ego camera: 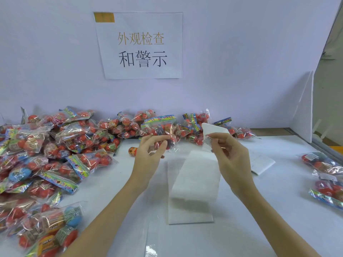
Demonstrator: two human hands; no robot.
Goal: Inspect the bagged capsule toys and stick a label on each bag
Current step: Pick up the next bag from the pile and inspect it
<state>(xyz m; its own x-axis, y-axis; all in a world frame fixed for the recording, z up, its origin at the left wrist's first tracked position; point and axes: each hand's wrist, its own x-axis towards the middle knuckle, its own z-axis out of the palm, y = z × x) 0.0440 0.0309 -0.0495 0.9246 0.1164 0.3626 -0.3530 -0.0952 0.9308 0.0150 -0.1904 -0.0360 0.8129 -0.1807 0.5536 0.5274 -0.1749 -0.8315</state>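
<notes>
Between the two raised hands a narrow gap remains. Left hand (pixel 152 148) pinches a bagged capsule toy (pixel 163 135), hanging from the fingers with its long axis roughly vertical. Right hand (pixel 229 154) pinches a small printed label (pixel 207 140) at its fingertips, alongside a white backing strip (pixel 213 129). Label lies just right of the bag, level with it; judged next: carry the label leftward onto the film. Unlabelled pile (pixel 46 154) sits left of the left hand, finished bags (pixel 323 175) far right.
</notes>
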